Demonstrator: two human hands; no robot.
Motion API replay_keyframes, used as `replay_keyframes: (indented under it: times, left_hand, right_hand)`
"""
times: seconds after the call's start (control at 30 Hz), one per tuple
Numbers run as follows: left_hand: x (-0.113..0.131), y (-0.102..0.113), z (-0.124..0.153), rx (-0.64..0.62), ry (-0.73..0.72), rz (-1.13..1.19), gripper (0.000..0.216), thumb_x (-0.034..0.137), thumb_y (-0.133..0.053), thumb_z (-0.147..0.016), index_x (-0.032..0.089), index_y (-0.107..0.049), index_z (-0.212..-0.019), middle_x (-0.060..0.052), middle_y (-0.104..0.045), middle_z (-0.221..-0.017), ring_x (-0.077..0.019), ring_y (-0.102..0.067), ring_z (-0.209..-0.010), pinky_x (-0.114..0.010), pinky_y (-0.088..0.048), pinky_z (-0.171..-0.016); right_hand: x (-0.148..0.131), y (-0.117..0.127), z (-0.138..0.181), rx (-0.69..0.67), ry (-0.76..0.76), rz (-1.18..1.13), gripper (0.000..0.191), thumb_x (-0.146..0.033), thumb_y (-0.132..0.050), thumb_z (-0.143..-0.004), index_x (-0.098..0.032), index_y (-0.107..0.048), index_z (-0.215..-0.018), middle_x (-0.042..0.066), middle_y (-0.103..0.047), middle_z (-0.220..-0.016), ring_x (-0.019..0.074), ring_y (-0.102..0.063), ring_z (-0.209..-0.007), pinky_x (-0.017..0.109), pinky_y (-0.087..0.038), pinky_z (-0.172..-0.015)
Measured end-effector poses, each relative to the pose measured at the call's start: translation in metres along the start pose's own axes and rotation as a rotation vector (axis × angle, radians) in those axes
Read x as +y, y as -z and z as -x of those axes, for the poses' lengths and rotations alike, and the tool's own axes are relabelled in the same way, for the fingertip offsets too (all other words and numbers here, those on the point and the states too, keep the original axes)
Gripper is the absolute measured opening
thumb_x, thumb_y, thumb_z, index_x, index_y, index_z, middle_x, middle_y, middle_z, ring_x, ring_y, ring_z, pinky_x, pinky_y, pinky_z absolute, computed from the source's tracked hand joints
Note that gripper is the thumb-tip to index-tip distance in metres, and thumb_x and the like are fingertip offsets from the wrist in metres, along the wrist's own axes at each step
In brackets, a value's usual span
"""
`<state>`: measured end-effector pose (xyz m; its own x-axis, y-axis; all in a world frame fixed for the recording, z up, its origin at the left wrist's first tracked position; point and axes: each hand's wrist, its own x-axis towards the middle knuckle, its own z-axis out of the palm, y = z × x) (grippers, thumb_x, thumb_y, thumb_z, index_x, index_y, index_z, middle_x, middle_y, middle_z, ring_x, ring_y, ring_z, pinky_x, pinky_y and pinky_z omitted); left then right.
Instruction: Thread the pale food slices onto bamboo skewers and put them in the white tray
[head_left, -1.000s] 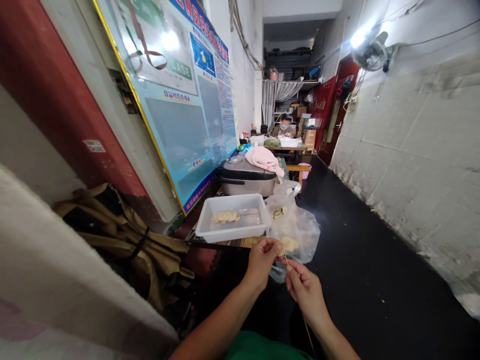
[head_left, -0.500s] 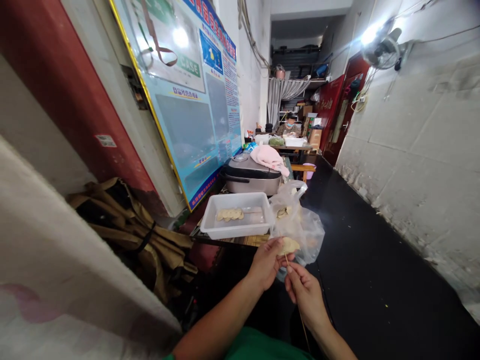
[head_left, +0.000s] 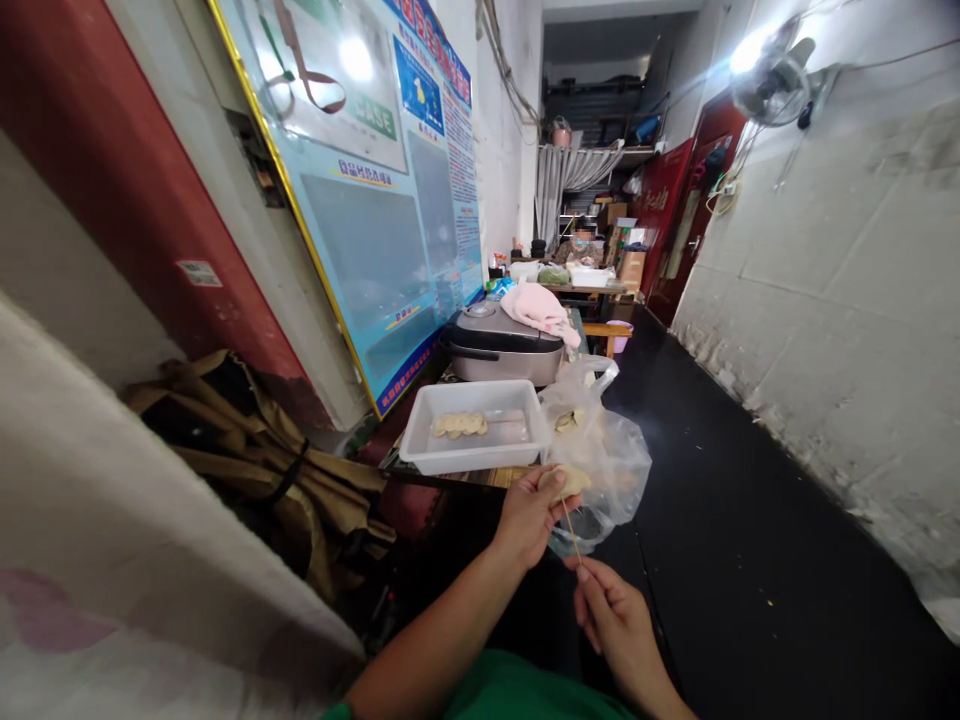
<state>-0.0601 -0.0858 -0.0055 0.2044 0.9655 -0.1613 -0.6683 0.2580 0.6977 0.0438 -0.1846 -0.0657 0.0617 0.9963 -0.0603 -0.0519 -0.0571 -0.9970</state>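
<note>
My left hand pinches a pale, flat food piece just in front of the table edge. A thin bamboo skewer runs from that piece down to my right hand, whose fingers are closed on its lower part. A clear plastic bag with more pale pieces hangs off the table right behind my hands. To its left stands a white plastic tray with a short row of skewered pieces in it.
A grey cooker with a pink cloth on it sits behind the tray. Brown bags lie at the left under a blue wall poster. A person sits at a far table. Dark floor runs along the right.
My right hand has slid down and back along the skewer, away from the food piece. My left hand has kept its hold on the piece and risen slightly.
</note>
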Motion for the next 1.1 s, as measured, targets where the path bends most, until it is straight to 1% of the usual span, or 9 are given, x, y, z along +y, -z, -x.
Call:
replay_keyframes:
  times: [0.3,0.57,0.67,0.73,0.83,0.9,0.93,1.03,1.1]
  left_hand:
    - [-0.004,-0.005,0.006,-0.001,-0.007,-0.045,0.031,0.025,-0.079,-0.062,0.010,-0.063,-0.084,-0.008,-0.068,-0.082,-0.0183,-0.067,-0.074,-0.027,-0.055,-0.066]
    - [-0.013,-0.009,0.014,-0.018,0.004,-0.073,0.033,0.029,-0.079,-0.061,0.011,-0.064,-0.084,-0.008,-0.068,-0.081,-0.0180,-0.067,-0.075,-0.026,-0.054,-0.066]
    - [-0.017,-0.010,0.016,-0.054,0.007,-0.096,0.032,0.031,-0.077,-0.064,0.011,-0.064,-0.085,-0.009,-0.069,-0.082,-0.0174,-0.067,-0.075,-0.026,-0.053,-0.068]
    - [-0.018,-0.009,0.015,-0.100,0.011,-0.111,0.033,0.033,-0.075,-0.067,0.011,-0.064,-0.088,-0.010,-0.069,-0.087,-0.0181,-0.066,-0.079,-0.028,-0.052,-0.072]
    - [-0.018,-0.010,0.001,-0.130,-0.010,-0.168,0.037,0.039,-0.068,-0.072,0.012,-0.063,-0.097,-0.012,-0.068,-0.094,-0.0194,-0.065,-0.085,-0.032,-0.051,-0.078]
    - [-0.015,-0.013,-0.019,-0.113,-0.085,-0.324,0.035,0.039,-0.060,-0.079,0.012,-0.060,-0.102,-0.012,-0.068,-0.092,-0.0182,-0.065,-0.082,-0.033,-0.051,-0.078]
    - [-0.013,-0.017,-0.033,-0.101,-0.136,-0.475,0.032,0.035,-0.055,-0.083,0.012,-0.059,-0.104,-0.012,-0.068,-0.091,-0.0171,-0.065,-0.079,-0.033,-0.050,-0.077]
    - [-0.007,-0.030,-0.080,-0.055,-0.262,-1.126,0.030,0.017,-0.040,-0.088,0.012,-0.057,-0.112,-0.012,-0.067,-0.100,-0.0154,-0.064,-0.083,-0.030,-0.049,-0.080]
    - [-0.004,-0.039,-0.111,-0.041,-0.260,-1.290,0.027,0.013,-0.049,-0.083,0.012,-0.061,-0.107,-0.014,-0.065,-0.104,-0.0204,-0.062,-0.095,-0.033,-0.045,-0.088]
  right_hand:
    - [-0.005,-0.003,-0.001,0.044,0.023,0.001,0.051,-0.058,-0.054,-0.079,-0.010,-0.062,-0.095,-0.008,-0.044,-0.047,0.0037,-0.031,-0.034,0.017,-0.020,-0.035]
    - [-0.004,-0.003,-0.007,0.070,0.062,-0.035,0.047,-0.054,-0.056,-0.079,-0.011,-0.064,-0.096,-0.008,-0.044,-0.047,0.0031,-0.030,-0.033,0.017,-0.019,-0.034]
    - [-0.004,-0.002,-0.011,0.095,0.076,-0.049,0.046,-0.054,-0.057,-0.079,-0.011,-0.064,-0.095,-0.008,-0.043,-0.047,0.0030,-0.030,-0.034,0.016,-0.019,-0.034]
    - [-0.004,0.001,-0.012,0.112,0.083,-0.052,0.046,-0.054,-0.057,-0.078,-0.011,-0.064,-0.095,-0.008,-0.043,-0.048,0.0033,-0.031,-0.034,0.017,-0.020,-0.034]
    - [-0.006,0.011,-0.011,0.161,0.066,-0.077,0.048,-0.054,-0.059,-0.077,-0.011,-0.064,-0.096,-0.008,-0.043,-0.048,0.0037,-0.030,-0.035,0.017,-0.020,-0.035]
    - [-0.007,0.021,-0.009,0.210,0.053,-0.109,0.049,-0.055,-0.060,-0.076,-0.011,-0.064,-0.097,-0.008,-0.043,-0.049,0.0037,-0.030,-0.036,0.017,-0.020,-0.036]
    - [-0.007,0.027,-0.008,0.237,0.051,-0.125,0.049,-0.055,-0.060,-0.075,-0.012,-0.064,-0.098,-0.008,-0.043,-0.049,0.0037,-0.029,-0.037,0.017,-0.020,-0.036]
    - [-0.006,0.042,-0.006,0.304,0.045,-0.166,0.050,-0.056,-0.061,-0.074,-0.012,-0.064,-0.098,-0.008,-0.043,-0.049,0.0038,-0.029,-0.037,0.017,-0.019,-0.036]
    - [-0.004,0.051,-0.005,0.327,0.033,-0.194,0.052,-0.057,-0.062,-0.072,-0.012,-0.065,-0.097,-0.008,-0.043,-0.048,0.0039,-0.028,-0.037,0.017,-0.018,-0.036]
